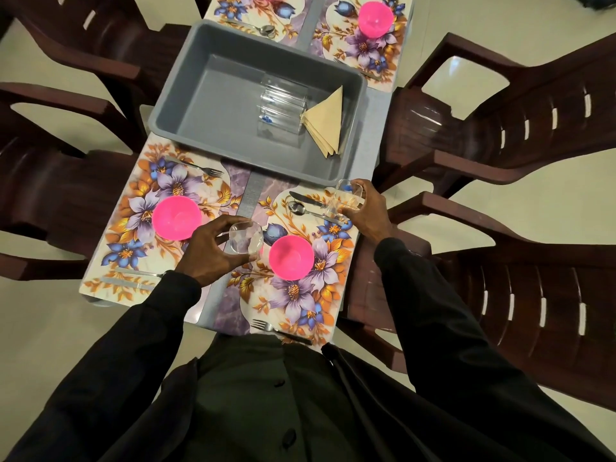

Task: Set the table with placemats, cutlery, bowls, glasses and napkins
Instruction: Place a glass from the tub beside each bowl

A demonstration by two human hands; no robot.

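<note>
My left hand (pixel 213 251) grips a clear glass (pixel 246 236) from above, between the two near floral placemats. My right hand (pixel 368 208) holds a second clear glass (pixel 345 200) at the far right corner of the near right placemat (pixel 300 295), beside a knife (pixel 306 199) and spoon (pixel 305 211). A pink bowl (pixel 291 257) sits on that mat, with a fork (pixel 280 330) at its near edge. The near left placemat (pixel 133 235) carries a pink bowl (pixel 177 217) and a fork (pixel 195 166). A grey tub (pixel 186 105) holds two more glasses (pixel 281 106) and folded tan napkins (pixel 325 123).
Dark brown plastic chairs (pixel 520 128) stand around the narrow table on both sides. Two more floral placemats lie beyond the tub, the far right one (pixel 363 45) with a pink bowl (pixel 375 19), the far left one with a spoon (pixel 256 27).
</note>
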